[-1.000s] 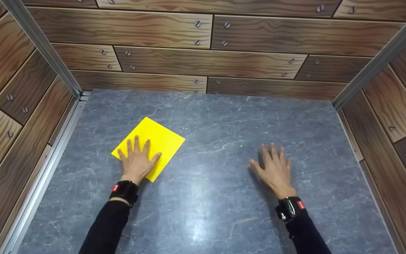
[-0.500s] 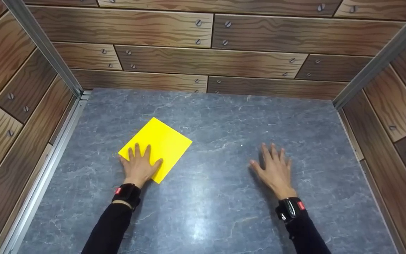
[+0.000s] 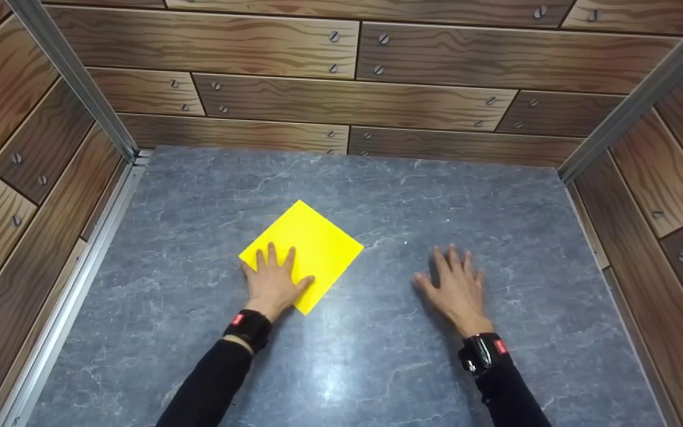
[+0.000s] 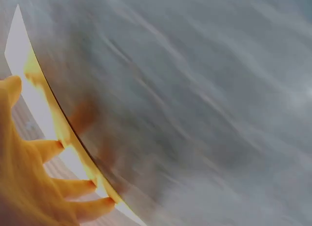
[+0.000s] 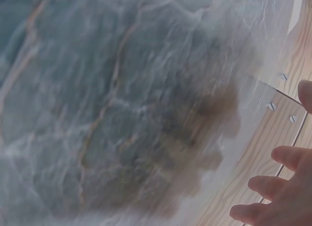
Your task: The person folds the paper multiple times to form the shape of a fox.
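Note:
A square sheet of yellow paper (image 3: 324,252) lies turned like a diamond on the grey marbled tabletop (image 3: 377,356), left of the middle. My left hand (image 3: 271,284) rests on its near-left part with fingers spread and straight, hiding some of the sheet. In the left wrist view the fingertips of that hand (image 4: 39,187) overlap the bright yellow paper (image 4: 36,96). To the right, apart from the paper, my right hand (image 3: 457,293) is palm down over the tabletop, fingers spread and holding nothing. The right wrist view shows those loosely extended fingers (image 5: 268,187) near the surface.
Wood-plank patterned panels rise at the back (image 3: 294,98), the left (image 3: 51,219) and the right (image 3: 644,237). Metal rails run up the corners (image 3: 74,74) and along the left edge. A tiny white speck (image 3: 405,242) lies between the paper and the right hand.
The left hand and the yellow paper have slid to the right together, with the hand slightly lower on the sheet. The right hand has shifted only slightly left.

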Tool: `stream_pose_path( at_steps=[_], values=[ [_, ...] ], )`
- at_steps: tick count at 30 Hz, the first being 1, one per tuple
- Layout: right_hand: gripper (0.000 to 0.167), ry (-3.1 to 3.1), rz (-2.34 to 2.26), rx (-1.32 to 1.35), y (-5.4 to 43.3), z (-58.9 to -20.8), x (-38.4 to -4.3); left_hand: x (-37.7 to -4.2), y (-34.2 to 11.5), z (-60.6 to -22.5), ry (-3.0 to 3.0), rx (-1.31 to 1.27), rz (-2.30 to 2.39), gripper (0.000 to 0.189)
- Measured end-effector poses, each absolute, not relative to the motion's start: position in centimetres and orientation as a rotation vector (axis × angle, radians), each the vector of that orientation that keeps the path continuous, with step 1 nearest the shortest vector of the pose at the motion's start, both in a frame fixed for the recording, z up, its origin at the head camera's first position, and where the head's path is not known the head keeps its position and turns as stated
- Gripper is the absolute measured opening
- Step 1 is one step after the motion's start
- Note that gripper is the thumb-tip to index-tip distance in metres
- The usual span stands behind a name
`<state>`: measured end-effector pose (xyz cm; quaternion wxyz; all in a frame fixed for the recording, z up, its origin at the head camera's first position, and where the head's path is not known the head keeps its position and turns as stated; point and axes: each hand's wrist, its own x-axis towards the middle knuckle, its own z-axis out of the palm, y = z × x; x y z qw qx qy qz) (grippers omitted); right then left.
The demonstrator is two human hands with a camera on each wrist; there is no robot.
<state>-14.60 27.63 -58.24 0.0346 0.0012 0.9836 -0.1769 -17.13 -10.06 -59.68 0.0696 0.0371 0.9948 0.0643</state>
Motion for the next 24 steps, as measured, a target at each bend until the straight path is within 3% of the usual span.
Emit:
stream_pose_path(
  at_steps=[24],
  values=[
    [0.08, 3.021, -0.349, -0.361, 19.3, -59.5, -15.7, -15.5, -1.9, -59.7, 2.99, 0.279, 0.056, 0.09]
  ],
)
